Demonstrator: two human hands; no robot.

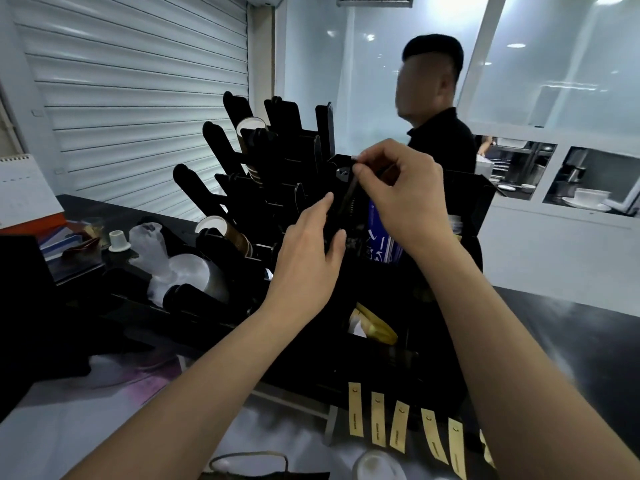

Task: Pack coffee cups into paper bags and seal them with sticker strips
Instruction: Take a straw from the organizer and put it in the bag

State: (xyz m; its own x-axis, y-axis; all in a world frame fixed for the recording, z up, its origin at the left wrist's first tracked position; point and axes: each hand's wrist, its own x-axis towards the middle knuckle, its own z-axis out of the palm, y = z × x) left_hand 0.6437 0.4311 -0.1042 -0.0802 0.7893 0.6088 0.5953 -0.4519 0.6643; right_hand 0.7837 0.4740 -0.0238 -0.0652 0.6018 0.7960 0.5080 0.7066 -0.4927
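Head view checked. Found the right hand raised over the black rack on the bench, thumb and forefinger clamped on the top end of a dark slim item standing in an upper compartment; could not identify the item against the black surround. Found the left hand just below, fingers straight and apart, laid against the lower part of the same item, gripping nothing. Located the sticker strips hanging in a row along the rack's front edge, none yet pulled. Located a lidded coffee cup and a paper bag at the near edge of the bench, both cut off by the frame; could not tell whether the bag was loaded. Judged packing and sealing not finished. Judged the main risk as follows: pulled at an angle, likely to snag the item on the compartment wall and tear it or drag out the blue packets beside it. Judged a second risk from the forearms, which crossed above the strips and the cup: lowered carelessly, likely to peel or crease a strip, or to knock the cup over. Noted another person standing beyond the far side of the rack, close enough to be bumped.
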